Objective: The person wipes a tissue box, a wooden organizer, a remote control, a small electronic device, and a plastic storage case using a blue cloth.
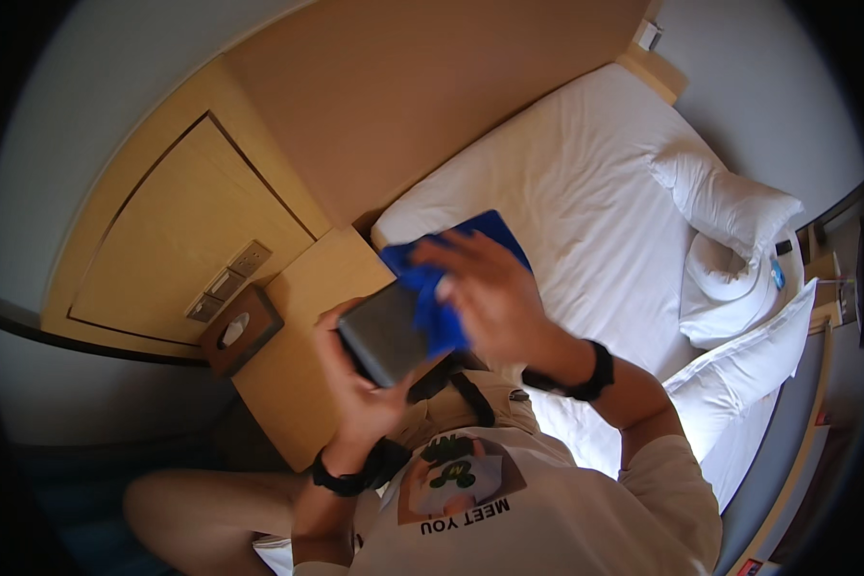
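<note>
My left hand (363,399) grips a dark grey box-shaped object (385,331) with rounded corners, thumb along its near edge and fingers around its far left side. A bright blue cloth (439,317) lies over the object's right part. Blurred by motion, my right hand (493,302) has the cloth at its thumb and fingers. Part of the cloth spreads out beyond the fingers as a flat blue area. The cloth and right hand hide the right end of the grey object. Both hands are above my lap, between the desk and the bed.
Left of me is a light wooden desk (288,381) bearing a brown tissue box (241,331). Wall sockets (248,259) sit above it. A bed with a white sheet (547,187) extends to the right, with white pillows (734,194) and a rolled white quilt or towel (720,288).
</note>
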